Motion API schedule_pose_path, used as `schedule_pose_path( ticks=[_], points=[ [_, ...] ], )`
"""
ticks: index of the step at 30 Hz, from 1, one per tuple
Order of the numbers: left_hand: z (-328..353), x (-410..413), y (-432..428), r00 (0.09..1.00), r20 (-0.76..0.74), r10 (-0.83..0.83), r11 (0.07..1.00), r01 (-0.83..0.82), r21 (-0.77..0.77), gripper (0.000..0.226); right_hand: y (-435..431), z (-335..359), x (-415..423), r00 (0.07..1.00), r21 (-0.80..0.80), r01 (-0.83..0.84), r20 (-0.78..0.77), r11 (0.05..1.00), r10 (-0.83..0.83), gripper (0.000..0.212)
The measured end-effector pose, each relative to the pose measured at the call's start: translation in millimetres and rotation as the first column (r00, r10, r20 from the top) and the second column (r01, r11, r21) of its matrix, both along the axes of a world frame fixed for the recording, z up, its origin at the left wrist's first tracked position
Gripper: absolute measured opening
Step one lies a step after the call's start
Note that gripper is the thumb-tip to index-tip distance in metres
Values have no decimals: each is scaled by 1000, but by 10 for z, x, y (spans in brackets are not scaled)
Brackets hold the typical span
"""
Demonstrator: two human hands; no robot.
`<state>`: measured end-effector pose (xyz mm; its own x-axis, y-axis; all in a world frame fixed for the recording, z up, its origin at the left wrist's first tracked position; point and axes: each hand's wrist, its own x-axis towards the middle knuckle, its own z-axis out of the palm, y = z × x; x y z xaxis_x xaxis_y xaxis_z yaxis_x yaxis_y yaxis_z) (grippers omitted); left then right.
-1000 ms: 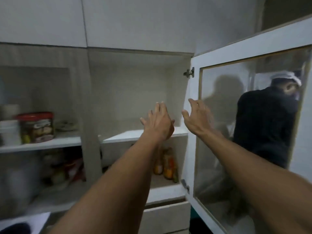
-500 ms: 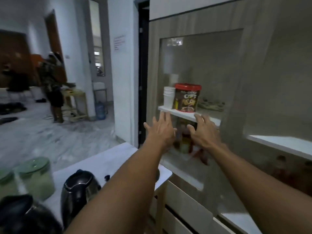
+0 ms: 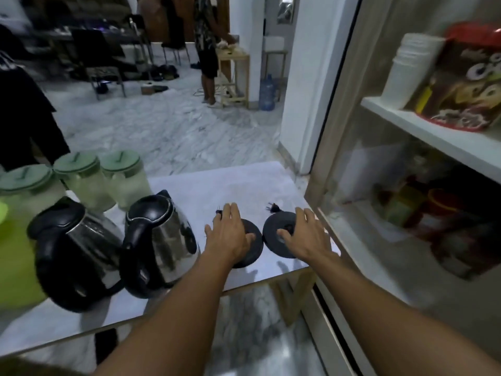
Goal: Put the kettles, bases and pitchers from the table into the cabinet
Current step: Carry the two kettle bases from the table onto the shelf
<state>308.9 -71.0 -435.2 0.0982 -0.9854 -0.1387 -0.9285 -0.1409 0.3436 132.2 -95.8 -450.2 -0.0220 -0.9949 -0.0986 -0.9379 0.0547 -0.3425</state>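
Note:
Two black round kettle bases lie side by side on the white table [image 3: 238, 185]. My left hand [image 3: 229, 233] is spread over the left base [image 3: 253, 249]; my right hand [image 3: 306, 234] is spread over the right base [image 3: 273, 234]. Fingers of both are apart, and neither base is lifted. Two steel kettles with black handles stand to the left, the near one [image 3: 160, 240] and the far-left one [image 3: 76, 253]. Behind them stand three clear pitchers with green lids, the right one [image 3: 123, 177], the middle one [image 3: 81, 183] and the left one [image 3: 24, 194]. The cabinet [image 3: 423, 185] is at the right.
The cabinet shelf [image 3: 433, 134] holds a stack of white cups [image 3: 409, 69] and a red-lidded snack tub [image 3: 471, 77]; jars fill the shelf below. A person [image 3: 208, 47] stands across the marble floor by a wooden stand. A green object [image 3: 10, 256] sits at the table's left.
My view swung from the cabinet shelves down to the table. Both hands dropped from in front of the cabinet onto the two kettle bases.

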Motion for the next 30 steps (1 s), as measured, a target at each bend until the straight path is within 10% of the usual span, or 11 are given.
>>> schedule_pose_path(
  ticks=[9,19,25,30],
  points=[
    [-1297,125,-278,977,-53,206,959,-191,210,153,-474,-1152,35,994,258,108,-59,960,-96,134],
    [-1546,-61,-243,925,-80,371,909,-380,-174,91,-498,-1329,8,984,25,177,20,984,-177,106],
    [-1441,-46,-455,952,-110,285,957,-277,81,133,-476,-1273,-46,988,41,144,49,989,-146,105],
    [-1435,-53,-562,965,-10,260,958,-257,130,116,-476,-1290,-81,989,28,134,59,991,-135,106]
  ],
)
